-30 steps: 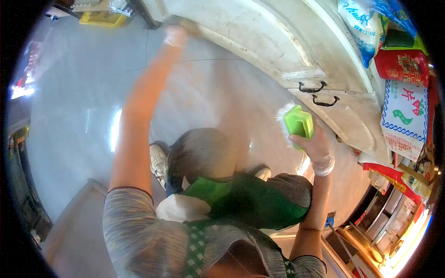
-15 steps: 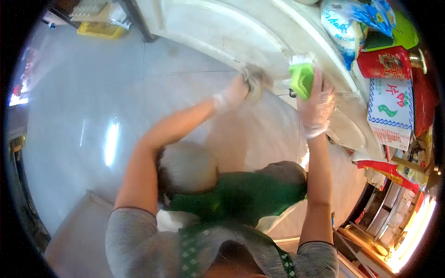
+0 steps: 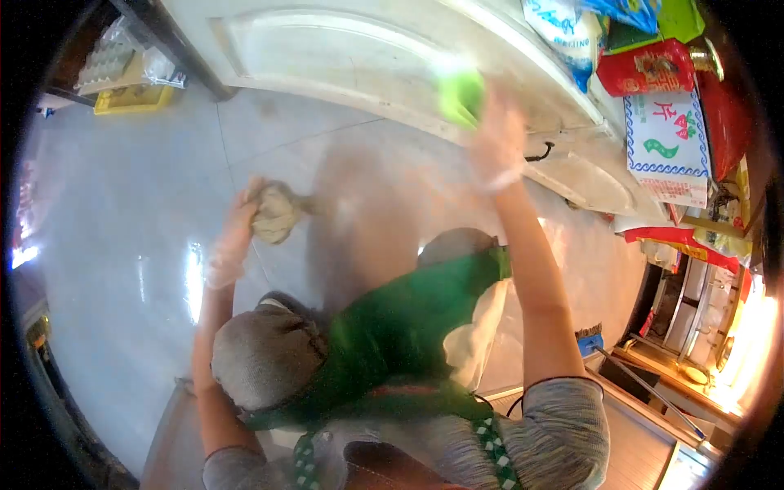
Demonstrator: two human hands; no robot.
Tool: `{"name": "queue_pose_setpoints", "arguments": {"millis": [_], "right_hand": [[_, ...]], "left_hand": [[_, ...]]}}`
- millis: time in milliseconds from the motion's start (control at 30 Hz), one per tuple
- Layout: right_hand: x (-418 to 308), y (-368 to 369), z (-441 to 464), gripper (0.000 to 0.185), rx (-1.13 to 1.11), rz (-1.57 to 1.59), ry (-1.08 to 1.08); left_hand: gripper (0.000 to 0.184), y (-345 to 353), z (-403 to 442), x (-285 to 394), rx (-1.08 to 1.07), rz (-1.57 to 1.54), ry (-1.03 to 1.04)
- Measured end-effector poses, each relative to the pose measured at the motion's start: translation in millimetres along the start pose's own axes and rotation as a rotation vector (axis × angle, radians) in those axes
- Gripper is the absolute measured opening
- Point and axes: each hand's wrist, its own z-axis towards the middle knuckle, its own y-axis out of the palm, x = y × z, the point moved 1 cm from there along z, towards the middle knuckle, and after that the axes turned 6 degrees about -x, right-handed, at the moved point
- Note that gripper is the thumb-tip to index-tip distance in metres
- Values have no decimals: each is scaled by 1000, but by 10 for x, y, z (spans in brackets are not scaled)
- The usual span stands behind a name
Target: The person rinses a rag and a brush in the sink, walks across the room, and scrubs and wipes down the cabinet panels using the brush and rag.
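My left hand [image 3: 233, 237], in a clear thin glove, is closed on a bunched greyish-beige rag [image 3: 278, 214] held over the floor, with a twisted end trailing to the right. My right hand [image 3: 500, 143], also gloved and smeared by motion, grips a bright green scrub brush [image 3: 463, 98]. The brush's bristle side is against or very close to the white cabinet door [image 3: 327, 53]; blur hides the exact contact. A dark curved handle [image 3: 540, 153] sticks out from the cabinet, just right of my right wrist.
Grey shiny floor tiles [image 3: 122, 196] spread below. At the right are a red package [image 3: 649, 69], a white printed box [image 3: 665, 151] and a blue-white bag [image 3: 563, 37]. A yellow tray [image 3: 135, 100] sits at upper left. A blue broom head [image 3: 590, 343] lies lower right.
My left hand has drawn the rag away from the cabinet's lower edge, down and left. My right hand with the brush has moved left along the door. The camera view has shifted too.
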Motion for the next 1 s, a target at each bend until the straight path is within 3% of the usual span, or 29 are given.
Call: {"name": "queue_pose_setpoints", "arguments": {"millis": [67,133,200,233,267,367,433,467,500,600,700,800,867,933,1000], "right_hand": [[208,-116,-240,43,-229,-129,260],[-30,12,-11,35,-273,-110,89],[-317,567,325,23,55,-2,-241],[-717,617,540,23,296,404,-204],[-1053,739,797,20,-161,169,-296],[-1224,976,762,18,-433,112,-274],[-659,877,230,18,-77,21,-338],[-434,495,198,17,-518,50,-129],[-96,431,-48,17,-269,126,-99],[-176,227,-27,22,58,-258,-149],[-427,1178,-174,27,-499,-319,-300],[-489,1369,-297,36,-488,-181,-304],[-265,956,-260,32,-435,-263,-203],[-87,467,-201,27,86,-362,-197],[-153,524,-93,26,-28,-321,-154]], "left_hand": [[38,-195,-109,-26,81,-70,-11],[41,-393,-170,-65,46,-82,32],[42,-483,-220,-74,94,-110,83],[43,-509,-282,-37,81,-107,82],[43,-464,-371,35,117,-115,70],[44,-330,-498,265,267,-90,137],[46,-402,-598,262,213,-84,141],[46,-464,-633,247,183,-77,142],[48,-539,-619,210,162,-83,138],[50,-474,-621,222,216,-109,141],[50,-481,-565,229,286,-51,176],[50,-585,-619,222,207,-7,190],[49,-550,-641,208,179,-80,206],[50,-624,-651,174,261,-109,147],[51,-600,-656,147,315,-102,123]]}}
